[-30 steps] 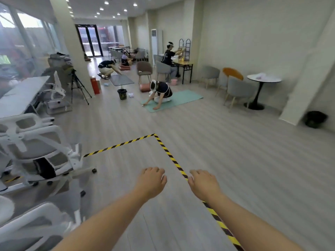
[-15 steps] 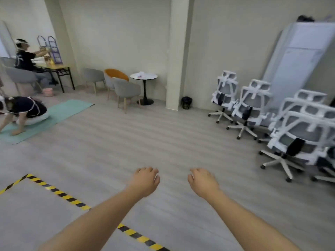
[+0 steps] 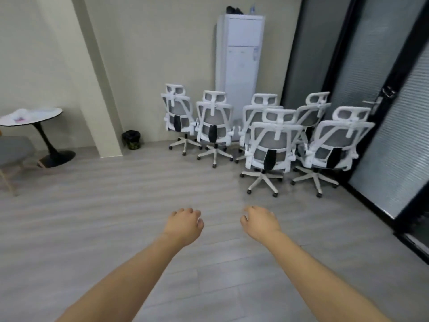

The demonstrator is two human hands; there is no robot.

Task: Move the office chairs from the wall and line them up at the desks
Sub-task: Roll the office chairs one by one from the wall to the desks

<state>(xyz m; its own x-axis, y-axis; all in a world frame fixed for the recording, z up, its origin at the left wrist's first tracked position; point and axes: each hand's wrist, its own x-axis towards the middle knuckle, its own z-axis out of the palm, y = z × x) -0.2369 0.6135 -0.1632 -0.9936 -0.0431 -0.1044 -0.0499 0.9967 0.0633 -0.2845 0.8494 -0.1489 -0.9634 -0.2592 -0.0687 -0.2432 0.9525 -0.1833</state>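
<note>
Chairs first: six white-framed office chairs with grey mesh backs stand grouped against the wall, ahead of our hands and off to the right, all turned with their backs to us. The nearest white-and-grey mesh chair [image 3: 270, 145] sits in the front row, beyond our right hand [image 3: 261, 223] and a little to its right; a second front-row mesh chair [image 3: 335, 145] stands just beside it, further right, near the dark-framed glass door [image 3: 383, 112].

Our left hand [image 3: 185, 225] and right hand are both stretched forward over the grey plank floor [image 3: 104, 217], well apart from any chair. Fingers on both hang loosely curled, holding nothing and touching nothing.

We judge the right hand to be the nearer one to the closest chair, so the reach should run forward and slightly rightward. The backrest stands upright, its broad face towards us, which offers the top frame under the headrest for both hands. Since the second row stands close behind, we would pull it back towards us to roll it free.

No desks are in view from here. A tall white floor-standing cabinet unit [image 3: 241, 61] stands behind the chairs, and a round white pedestal table [image 3: 32, 115] lies far to the left of our left hand.
</note>
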